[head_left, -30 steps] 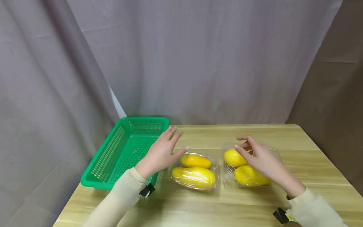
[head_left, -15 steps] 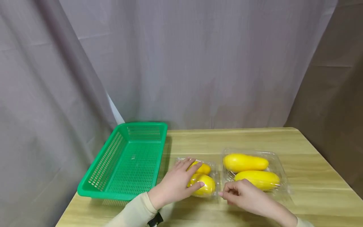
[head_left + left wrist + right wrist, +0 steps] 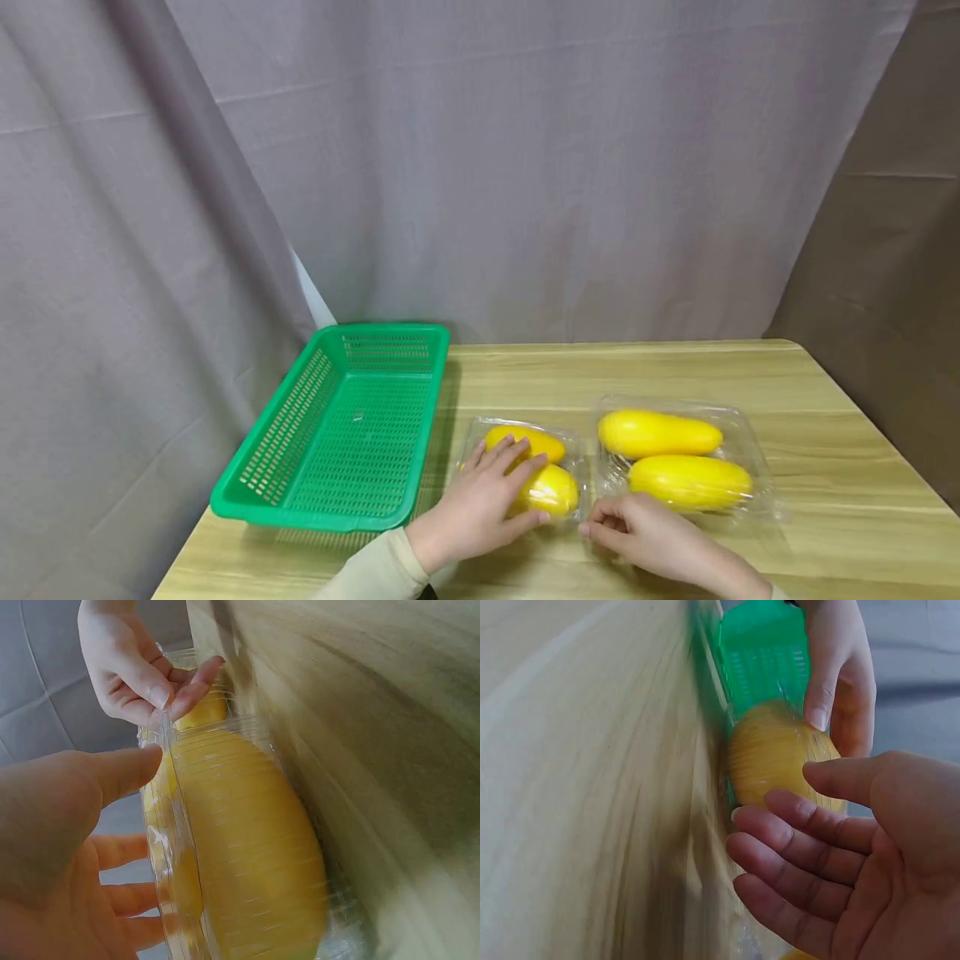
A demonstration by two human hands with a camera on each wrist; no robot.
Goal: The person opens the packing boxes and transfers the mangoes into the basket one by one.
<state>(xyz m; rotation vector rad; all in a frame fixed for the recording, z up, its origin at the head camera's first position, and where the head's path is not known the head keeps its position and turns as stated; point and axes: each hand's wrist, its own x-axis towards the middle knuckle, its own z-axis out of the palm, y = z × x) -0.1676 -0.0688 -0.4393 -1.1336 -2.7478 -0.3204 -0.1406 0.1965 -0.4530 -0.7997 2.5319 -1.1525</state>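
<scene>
Two smooth yellow oblong fruits or vegetables [image 3: 551, 490] lie in a clear plastic clamshell box [image 3: 480, 429] at the table's middle front. My left hand [image 3: 480, 504] rests over that box from the left, fingers extended across its top and partly hiding what is inside. At the box's front right corner, my right hand [image 3: 645, 533] has curled fingers, with thumb and forefinger pinching the plastic edge. The left wrist view shows the right thumb at the rim of the box [image 3: 180, 802]. From the right wrist, one yellow piece [image 3: 772, 754] appears beyond my fingertips.
To the right stands a second clear box [image 3: 753, 450] with two longer yellow pieces [image 3: 690, 482]. A green slotted plastic basket [image 3: 382, 417] sits on the left of the wooden table [image 3: 847, 517], with nothing in it. Grey curtains [image 3: 525, 167] hang behind.
Both hands were raised, the right over the right-hand box. They came down to the left-hand box, the left onto its top and the right to its front corner. The last half second brought little movement.
</scene>
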